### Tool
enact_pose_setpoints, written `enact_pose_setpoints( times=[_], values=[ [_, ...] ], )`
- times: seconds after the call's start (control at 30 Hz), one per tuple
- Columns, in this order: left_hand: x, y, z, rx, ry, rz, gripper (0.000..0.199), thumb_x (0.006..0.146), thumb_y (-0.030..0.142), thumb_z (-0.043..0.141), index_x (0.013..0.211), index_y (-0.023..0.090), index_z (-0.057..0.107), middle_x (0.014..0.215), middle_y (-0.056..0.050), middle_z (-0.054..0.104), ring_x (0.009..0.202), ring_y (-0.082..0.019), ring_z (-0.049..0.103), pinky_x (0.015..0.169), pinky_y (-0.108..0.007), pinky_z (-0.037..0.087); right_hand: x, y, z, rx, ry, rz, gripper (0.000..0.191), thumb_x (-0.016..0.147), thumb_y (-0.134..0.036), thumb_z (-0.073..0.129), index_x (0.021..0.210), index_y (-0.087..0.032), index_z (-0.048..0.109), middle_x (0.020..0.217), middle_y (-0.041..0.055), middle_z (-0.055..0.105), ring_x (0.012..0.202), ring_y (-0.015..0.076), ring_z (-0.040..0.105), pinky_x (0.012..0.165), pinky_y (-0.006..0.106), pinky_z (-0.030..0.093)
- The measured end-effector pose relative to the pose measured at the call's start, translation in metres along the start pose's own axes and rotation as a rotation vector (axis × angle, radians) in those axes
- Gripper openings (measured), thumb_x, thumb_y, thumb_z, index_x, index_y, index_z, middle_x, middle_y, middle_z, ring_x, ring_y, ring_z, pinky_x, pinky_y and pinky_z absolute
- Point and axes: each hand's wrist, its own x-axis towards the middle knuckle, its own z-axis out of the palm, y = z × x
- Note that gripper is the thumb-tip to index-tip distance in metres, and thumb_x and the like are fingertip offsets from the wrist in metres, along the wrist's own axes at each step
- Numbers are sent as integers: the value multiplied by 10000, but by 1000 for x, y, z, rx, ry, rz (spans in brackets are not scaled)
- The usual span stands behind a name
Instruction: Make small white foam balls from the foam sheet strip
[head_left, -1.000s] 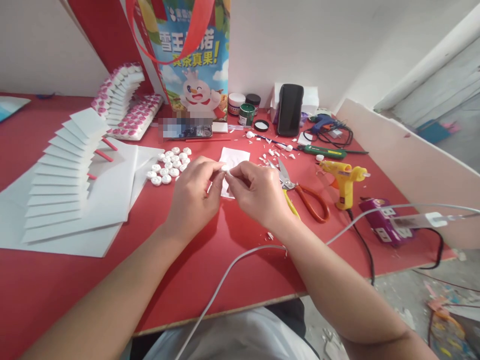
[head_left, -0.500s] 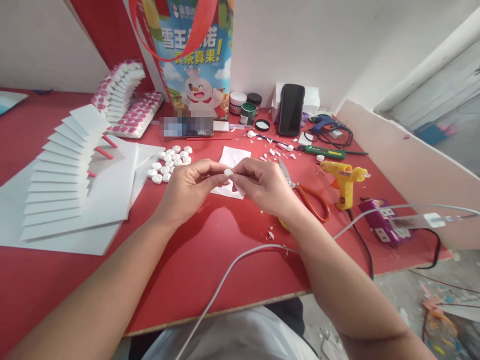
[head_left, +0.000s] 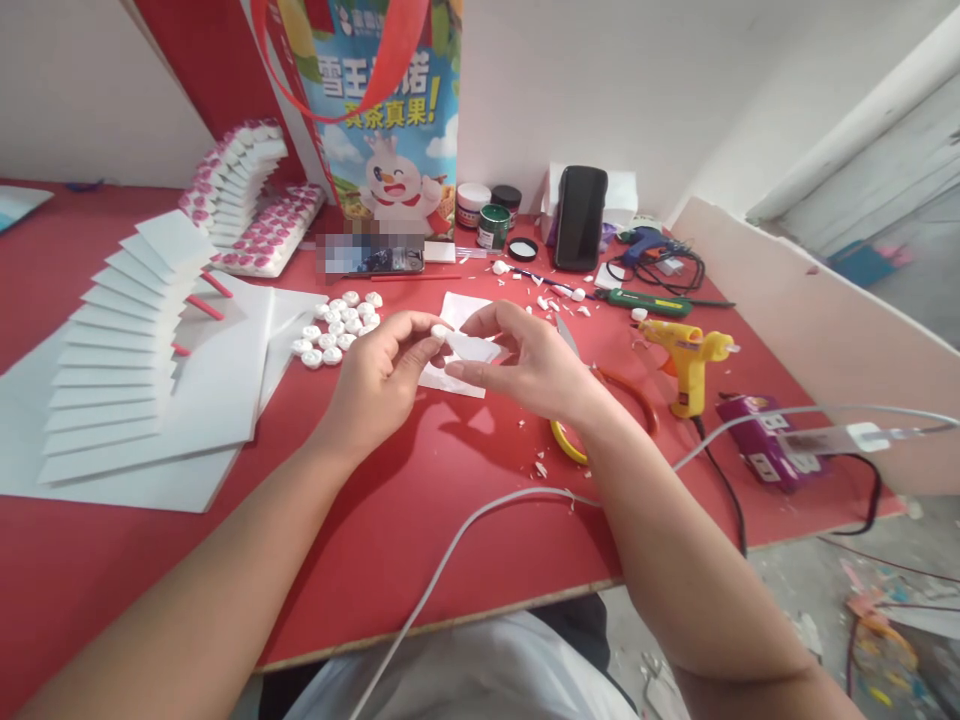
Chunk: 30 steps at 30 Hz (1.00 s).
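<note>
Between thumb and forefinger, my left hand (head_left: pixel 386 375) pinches the small rolled end of a white paper strip (head_left: pixel 472 347). The strip's loose, pointed tail stretches right, towards my right hand (head_left: pixel 529 355). That hand's thumb and fingers are spread apart around the tail; whether they touch it I cannot tell. Below both hands lies a white paper sheet (head_left: pixel 454 383), partly covered by them. A cluster of small white rosettes (head_left: pixel 331 340) sits just left of my left hand. Orange-and-yellow-handled scissors (head_left: pixel 568 443) lie partly under my right forearm.
At left, a fan of white folded pieces (head_left: pixel 112 350) stands on white boards (head_left: pixel 232 400). A yellow glue gun (head_left: pixel 686 360), a green-handled tool (head_left: pixel 649 303) and a purple box (head_left: pixel 769 440) are at right. A white cable (head_left: pixel 480 515) crosses the red table (head_left: pixel 420 560).
My right hand has opened and shifted slightly right, leaving the paper's tail showing. My left hand has moved a little left, keeping its pinch on the rolled end.
</note>
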Motion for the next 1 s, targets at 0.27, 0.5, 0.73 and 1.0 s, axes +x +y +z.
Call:
enact_pose_setpoints(
  times=[0.27, 0.5, 0.73, 1.0],
  values=[
    [-2, 1, 2, 29, -23, 24, 206, 956, 376, 595, 986, 191, 680, 872, -33, 718, 791, -175, 653, 751, -291, 540, 1, -2, 8, 160, -85, 107, 411, 837, -556, 723, 778, -158, 640, 685, 22, 681, 543, 119, 623, 549, 246, 459],
    [-7, 3, 7, 61, 89, 21, 181, 939, 364, 631, 986, 199, 690, 885, -38, 730, 787, -180, 672, 753, -299, 546, -3, -4, 22, -9, 160, 52, 401, 891, -487, 680, 651, -175, 600, 581, -1, 616, 519, 94, 491, 538, 243, 357],
    [-10, 6, 6, 213, 153, 164, 159, 984, 330, 565, 1013, 231, 685, 877, -24, 700, 782, -175, 647, 756, -310, 525, -9, -10, 31, -20, 221, -51, 304, 942, -379, 612, 706, -187, 610, 627, -13, 624, 572, 104, 497, 592, 242, 375],
    [-11, 0, 13, 387, 248, 354, 187, 990, 266, 545, 1057, 213, 711, 978, -68, 737, 928, -212, 679, 888, -360, 527, -12, -12, 31, -60, 192, -87, 284, 995, -346, 533, 765, -197, 606, 701, 17, 684, 627, 127, 603, 620, 240, 414]
  ],
)
